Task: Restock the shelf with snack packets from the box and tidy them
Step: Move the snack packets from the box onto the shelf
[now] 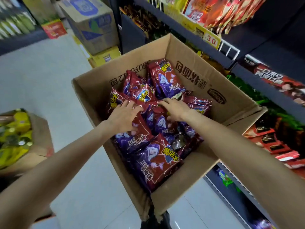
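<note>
Both hands are down in the box. The left hand [123, 117] lies spread, fingers fairly straight and fanned across the glossy face of a snack packet [132, 129], pressing on it rather than pinching. The right hand [173, 109] reaches in beside it, fingers stretched toward the left over the middle of the heap, fingertips on foil; whether its thumb has hooked under an edge I cannot tell. The two hands sit near each other, not quite touching, over the centre of the pile. Around them the dark red and purple snack packets [158, 159] lie loose and overlapping, some flat, some propped against the far wall, all inside the open cardboard box [194, 73], which stands on the pale floor [49, 80] just beside the shelf [257, 90] at right. These look like light, puffed bags: soft, crinkly, slick film that will slide under a flat palm, and the contents probably crush if squeezed hard. Best bet, I'd say, is to gather a few together between both palms at their sides, or pinch the crimped end seams, not the bellies. Stacked flat they may slip off one another, so a modest handful seems wiser. The shelf tiers already carry other red and green packs, with a yellow price tag [212, 40] up on the far rail, and a second box of yellow packets [14, 134] sits at near left.
</note>
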